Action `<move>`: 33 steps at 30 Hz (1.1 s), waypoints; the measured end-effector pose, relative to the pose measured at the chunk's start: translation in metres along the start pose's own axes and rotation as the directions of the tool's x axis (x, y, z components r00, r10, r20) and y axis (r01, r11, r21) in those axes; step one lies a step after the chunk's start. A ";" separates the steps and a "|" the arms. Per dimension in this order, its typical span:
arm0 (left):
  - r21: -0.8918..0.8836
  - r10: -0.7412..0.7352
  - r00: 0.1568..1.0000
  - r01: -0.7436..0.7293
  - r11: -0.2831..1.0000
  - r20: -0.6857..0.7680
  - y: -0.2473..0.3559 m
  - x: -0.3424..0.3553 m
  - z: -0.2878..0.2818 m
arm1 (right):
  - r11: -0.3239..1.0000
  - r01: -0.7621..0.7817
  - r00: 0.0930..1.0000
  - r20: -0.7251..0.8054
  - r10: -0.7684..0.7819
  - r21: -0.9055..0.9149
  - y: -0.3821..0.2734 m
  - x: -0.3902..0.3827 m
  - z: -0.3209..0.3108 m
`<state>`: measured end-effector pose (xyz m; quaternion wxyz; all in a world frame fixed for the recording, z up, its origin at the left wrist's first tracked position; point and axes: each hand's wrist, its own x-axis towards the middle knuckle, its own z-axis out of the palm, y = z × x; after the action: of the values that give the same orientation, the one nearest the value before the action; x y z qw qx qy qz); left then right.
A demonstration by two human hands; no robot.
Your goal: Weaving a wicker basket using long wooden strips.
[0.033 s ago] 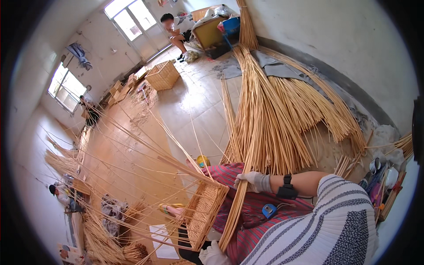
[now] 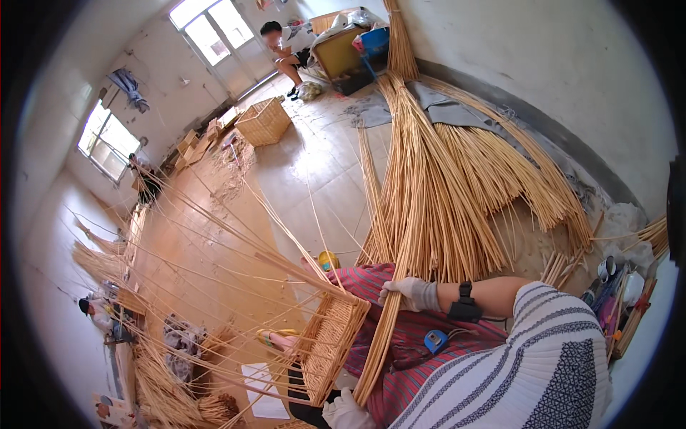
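My right hand (image 2: 413, 294), in a pale glove, is closed around a bundle of wicker rods (image 2: 389, 325) that slants down across my lap. At the lower end of these rods is my gloved left hand (image 2: 348, 412), its fingers curled against them, partly cut off by the frame's edge. Just left of the rods, a partly woven wicker basket (image 2: 332, 343) leans on its side near my knees, with long unwoven rods fanning out to the left. A blue tape measure (image 2: 435, 341) lies on the striped red cloth (image 2: 471, 332) over my lap.
A large heap of wicker rods (image 2: 436, 200) spreads ahead to the right. Tools (image 2: 629, 307) stand at far right. A yellow tape roll (image 2: 327, 260) and white paper (image 2: 264, 393) lie on the floor. A finished basket (image 2: 263, 123) and a seated person (image 2: 286, 53) are farther off; others sit left.
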<state>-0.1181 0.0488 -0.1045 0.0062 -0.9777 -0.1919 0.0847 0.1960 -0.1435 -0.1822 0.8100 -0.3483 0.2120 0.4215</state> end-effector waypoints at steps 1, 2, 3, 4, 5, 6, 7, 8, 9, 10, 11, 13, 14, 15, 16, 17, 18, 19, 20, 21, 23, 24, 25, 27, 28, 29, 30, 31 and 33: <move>-0.004 0.000 1.000 0.000 1.000 -0.004 0.004 0.000 0.003 | 1.000 0.003 1.000 0.001 -0.003 -0.004 0.002 0.005 -0.002; 0.013 0.031 0.988 -0.029 0.999 -0.150 0.007 0.000 0.004 | 1.000 0.015 1.000 0.013 -0.015 -0.007 0.005 0.009 -0.003; 0.029 0.061 0.960 -0.055 0.998 -0.275 0.014 0.002 0.000 | 1.000 0.013 1.000 0.009 -0.013 -0.009 0.004 0.008 -0.003; 0.004 0.066 0.948 -0.068 0.998 -0.311 0.017 0.002 -0.001 | 1.000 0.002 1.000 -0.005 -0.002 -0.012 0.002 0.007 -0.005; -0.032 0.013 0.941 -0.025 0.999 -0.338 0.017 -0.003 -0.003 | 1.000 -0.013 0.999 0.046 0.014 -0.013 0.000 -0.003 0.012; -0.064 -0.022 0.934 -0.001 0.998 -0.356 0.013 -0.006 -0.004 | 1.000 -0.017 0.996 0.088 0.016 0.003 -0.002 -0.013 0.024; -0.091 -0.028 0.926 -0.007 0.996 -0.375 0.010 -0.002 -0.009 | 1.000 -0.011 0.996 0.084 0.010 0.006 -0.003 -0.020 0.026; -0.118 -0.046 0.917 -0.001 0.993 -0.395 0.004 0.001 -0.014 | 0.998 0.001 0.991 0.137 -0.010 0.070 -0.002 -0.026 0.029; -0.157 -0.095 0.900 0.031 0.987 -0.424 -0.002 -0.002 -0.020 | 0.995 -0.014 0.979 0.204 -0.007 0.103 0.002 -0.027 0.039; -0.189 -0.147 0.877 0.065 0.980 -0.458 -0.010 -0.009 -0.023 | 0.994 -0.028 0.971 0.238 0.001 0.110 0.009 -0.029 0.047; -0.203 -0.180 0.854 0.089 0.975 -0.488 -0.016 -0.011 -0.029 | 0.995 -0.048 0.967 0.253 0.026 0.083 0.013 -0.033 0.053; -0.199 -0.200 0.830 0.109 0.974 -0.521 -0.031 -0.015 -0.037 | 0.983 -0.134 0.918 0.389 0.076 0.124 0.018 -0.042 0.058; -0.164 -0.204 0.812 0.135 0.977 -0.547 -0.030 -0.019 -0.047 | 0.956 -0.233 0.865 0.487 0.121 0.176 0.016 -0.045 0.062; -0.129 -0.207 0.793 0.162 0.978 -0.572 -0.029 -0.022 -0.060 | 0.933 -0.289 0.849 0.507 0.147 0.214 0.009 -0.047 0.067; -0.152 -0.272 0.772 0.226 0.962 -0.575 -0.031 -0.033 -0.064 | 0.998 0.052 0.891 0.452 -0.031 -0.034 0.005 -0.036 0.069; -0.138 -0.263 0.763 0.226 0.964 -0.590 -0.035 -0.041 -0.067 | 0.879 0.391 0.856 0.458 -0.239 -0.273 -0.003 -0.021 0.064; -0.124 -0.247 0.757 0.217 0.968 -0.605 -0.040 -0.050 -0.067 | 0.981 0.195 0.899 0.395 -0.188 0.021 -0.021 -0.001 0.053; -0.151 -0.293 0.741 0.254 0.955 -0.605 -0.049 -0.062 -0.056 | 0.947 -0.009 0.935 0.339 -0.105 0.320 -0.038 0.016 0.050; -0.153 -0.313 0.783 0.274 0.949 -0.537 -0.060 -0.075 -0.038 | 0.966 0.061 0.916 0.371 -0.154 0.252 -0.039 -0.007 0.074; -0.148 -0.282 0.835 0.240 0.959 -0.472 -0.068 -0.069 -0.025 | 0.966 0.081 0.913 0.370 -0.170 0.244 -0.039 -0.025 0.085; -0.233 -0.363 0.692 0.279 0.932 -0.623 -0.077 -0.070 -0.007 | 0.991 0.047 0.819 0.563 -0.108 0.122 -0.024 -0.048 0.107; -0.397 -0.502 0.702 0.327 0.858 -0.506 -0.100 -0.085 0.018 | 0.995 -0.016 0.741 0.669 -0.054 0.099 -0.012 -0.058 0.116; -0.549 -0.618 0.697 0.375 0.747 -0.364 -0.110 -0.097 0.035 | 0.997 -0.024 0.739 0.673 -0.030 0.072 -0.002 -0.072 0.130; -0.684 -0.766 0.600 0.460 0.566 -0.230 -0.105 -0.108 0.037 | 0.994 0.020 0.546 0.834 0.077 -0.105 0.013 -0.106 0.154; -0.617 -0.707 0.671 0.465 0.635 -0.222 -0.112 -0.111 0.046 | 0.993 0.013 0.547 0.832 0.091 -0.117 0.014 -0.121 0.161; -0.551 -0.645 0.738 0.459 0.697 -0.200 -0.117 -0.115 0.055 | 0.952 0.213 0.361 0.923 0.133 -0.221 0.012 -0.135 0.174; -0.579 -0.576 0.812 0.426 0.695 -0.095 -0.119 -0.117 0.063 | 0.869 0.418 0.164 0.963 0.215 -0.265 0.009 -0.144 0.188; -0.583 -0.580 0.810 0.430 0.689 -0.088 -0.117 -0.114 0.068 | 0.868 0.414 0.167 0.960 0.223 -0.274 0.007 -0.152 0.199; -0.466 -0.473 0.863 0.351 0.813 -0.176 -0.120 -0.106 0.068 | 0.890 0.392 -0.032 0.963 0.267 -0.234 0.005 -0.161 0.213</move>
<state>-0.2710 0.1189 -0.1491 -0.1574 -0.8916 -0.4119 -0.1030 0.1136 -0.0693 0.0607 0.6239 -0.1228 -0.5546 0.5368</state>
